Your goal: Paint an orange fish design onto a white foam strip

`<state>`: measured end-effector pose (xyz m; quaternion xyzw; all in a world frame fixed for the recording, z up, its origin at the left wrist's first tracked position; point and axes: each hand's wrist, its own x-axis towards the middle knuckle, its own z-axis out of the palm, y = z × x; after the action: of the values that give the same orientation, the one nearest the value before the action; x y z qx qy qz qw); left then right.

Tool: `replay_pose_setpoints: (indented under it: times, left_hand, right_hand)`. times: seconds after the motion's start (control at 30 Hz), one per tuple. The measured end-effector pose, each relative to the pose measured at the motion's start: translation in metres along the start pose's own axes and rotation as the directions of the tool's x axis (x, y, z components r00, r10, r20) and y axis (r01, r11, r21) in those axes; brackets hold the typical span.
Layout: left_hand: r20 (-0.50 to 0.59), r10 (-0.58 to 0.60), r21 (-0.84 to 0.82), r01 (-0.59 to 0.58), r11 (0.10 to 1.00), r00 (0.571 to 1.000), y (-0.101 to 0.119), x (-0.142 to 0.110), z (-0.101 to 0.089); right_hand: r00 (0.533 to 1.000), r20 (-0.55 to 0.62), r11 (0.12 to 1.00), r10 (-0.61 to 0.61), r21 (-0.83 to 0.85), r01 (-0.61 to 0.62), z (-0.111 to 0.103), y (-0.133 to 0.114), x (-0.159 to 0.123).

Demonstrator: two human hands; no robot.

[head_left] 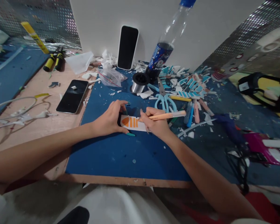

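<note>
A small white strip (131,128) lies on the blue mat, bearing an orange fish-like shape with several orange bars. My left hand (110,119) grips its left end, thumb along the near edge and fingers at the far edge. In my right hand (155,123) is an orange marker (166,115), held like a pen, its tip down at the bars. The right fingers hide the strip's right end. Light-blue scissors (165,101) lie just beyond my right hand, beside a spool of silver wire (138,84).
A phone (128,48) leans against the white board, near a cola bottle (160,59). Another phone (72,96) lies at left, with pliers (54,60) behind it. White and blue cut pieces (189,85) pile up at back right, near several pens (190,115).
</note>
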<state>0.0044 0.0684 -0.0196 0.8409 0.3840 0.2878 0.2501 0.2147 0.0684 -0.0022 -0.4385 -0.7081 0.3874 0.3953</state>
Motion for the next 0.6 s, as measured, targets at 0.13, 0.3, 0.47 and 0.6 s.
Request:
replay_pose_setpoints:
  times: [0.13,0.3,0.47,0.6]
  left_hand:
    - [-0.006,0.016,0.011,-0.016,1.0,1.0,-0.0001,0.0,-0.0001]
    - [-0.01,0.021,0.025,-0.021,0.999,1.0,0.0005,-0.0001,0.0]
    - [-0.005,0.015,0.027,-0.015,1.0,1.0,0.001,0.0002,-0.0001]
    - [-0.006,0.01,0.024,-0.01,1.0,1.0,0.0004,0.0,0.0002]
  right_hand:
    - [0.998,0.035,0.998,0.048,0.025,-0.049,0.0006,0.0008,-0.0001]
    - [0.999,0.032,0.999,0.043,0.0,-0.043,0.0007,0.0034,0.0011]
    - [0.998,0.05,0.999,0.039,0.008,-0.039,0.001,0.0043,0.0012]
    - [0.998,0.046,0.999,0.04,0.012,-0.04,0.0016,0.0027,0.0012]
